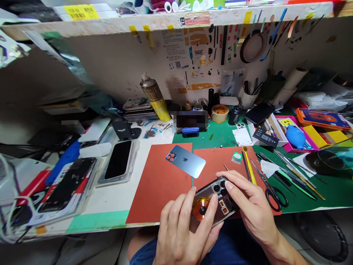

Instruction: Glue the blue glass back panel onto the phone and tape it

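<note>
Both my hands hold a smartphone (204, 195) whose back is off, showing a round copper-coloured coil and three camera lenses. My left hand (183, 226) wraps its left end, with the index finger lying across the inside. Around the right end closes my right hand (252, 206), its thumb beside the lenses. Behind the phone, a blue back glass panel (186, 161) with a logo and camera holes lies on the reddish-brown mat (149, 184). A small green-and-white box (236, 157) sits on the mat farther right.
Right of my hands lie scissors (271, 189), a yellow-green tool (249, 165) and several tweezers (292, 176). A blue air blower (295, 137) rests in a pink box. At left are a dark phone (118, 160) on a clear tray and a phone stand (125, 130). A spray can (156, 97) leans behind.
</note>
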The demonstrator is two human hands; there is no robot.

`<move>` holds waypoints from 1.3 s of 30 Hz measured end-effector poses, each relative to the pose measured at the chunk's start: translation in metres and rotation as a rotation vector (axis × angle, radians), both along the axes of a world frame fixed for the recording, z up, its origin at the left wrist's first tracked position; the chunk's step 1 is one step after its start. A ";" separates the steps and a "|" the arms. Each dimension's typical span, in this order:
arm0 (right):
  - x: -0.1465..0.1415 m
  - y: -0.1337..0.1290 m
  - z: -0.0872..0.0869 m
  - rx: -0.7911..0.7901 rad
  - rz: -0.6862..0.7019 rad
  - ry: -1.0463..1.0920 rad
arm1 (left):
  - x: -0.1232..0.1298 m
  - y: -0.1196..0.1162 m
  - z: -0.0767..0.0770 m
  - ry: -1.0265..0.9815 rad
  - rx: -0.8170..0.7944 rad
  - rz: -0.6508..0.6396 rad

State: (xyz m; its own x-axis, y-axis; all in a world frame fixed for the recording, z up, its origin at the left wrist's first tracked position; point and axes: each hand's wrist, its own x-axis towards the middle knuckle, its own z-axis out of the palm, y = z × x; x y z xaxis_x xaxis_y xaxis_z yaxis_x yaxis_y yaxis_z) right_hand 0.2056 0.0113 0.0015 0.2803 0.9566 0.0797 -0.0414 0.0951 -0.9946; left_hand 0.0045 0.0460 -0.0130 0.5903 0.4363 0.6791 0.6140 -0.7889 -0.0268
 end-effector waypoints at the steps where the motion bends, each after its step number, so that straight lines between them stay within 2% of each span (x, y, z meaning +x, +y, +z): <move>1: 0.001 -0.001 -0.001 0.007 0.010 -0.004 | 0.000 0.000 0.000 -0.002 -0.004 0.001; 5: -0.001 0.001 0.000 0.009 0.020 0.000 | 0.001 0.001 0.002 0.020 -0.009 -0.002; 12: -0.014 0.008 0.008 -0.079 -0.110 -0.065 | -0.002 0.001 0.012 0.127 0.027 0.003; 18: -0.006 0.001 0.004 -0.009 0.005 0.098 | -0.006 0.003 0.017 0.150 0.009 -0.015; 20: -0.001 -0.002 -0.002 0.015 -0.046 0.146 | -0.009 0.010 0.014 0.076 -0.036 -0.032; 22: 0.004 -0.004 -0.006 0.038 -0.220 0.070 | -0.011 0.020 0.010 -0.109 -0.246 -0.074; 23: 0.007 -0.005 -0.008 0.049 -0.316 -0.023 | -0.012 0.026 0.007 -0.253 -0.434 -0.111; 25: 0.009 -0.007 -0.008 0.091 -0.428 -0.259 | -0.010 0.039 0.003 -0.633 -0.956 -0.228; 27: 0.008 -0.007 -0.005 0.180 -0.392 -0.457 | -0.006 0.053 0.001 -1.064 -1.495 -0.312; 28: 0.005 -0.006 -0.003 0.239 -0.348 -0.524 | -0.003 0.060 0.001 -1.195 -1.700 -0.375; 29: 0.002 -0.005 -0.001 0.316 -0.294 -0.577 | 0.000 0.066 0.001 -1.292 -1.819 -0.442; 31: -0.006 -0.001 0.000 0.477 -0.173 -0.664 | 0.005 0.075 0.000 -1.434 -1.895 -0.532; 34: -0.016 0.005 -0.006 0.641 -0.033 -0.762 | 0.007 0.080 -0.005 -1.527 -1.881 -0.604; 37: -0.020 0.006 -0.013 0.689 -0.007 -0.816 | 0.006 0.079 -0.006 -1.536 -1.873 -0.663; 39: -0.019 0.007 -0.012 0.729 -0.016 -0.849 | 0.008 0.081 0.000 -1.527 -1.835 -0.696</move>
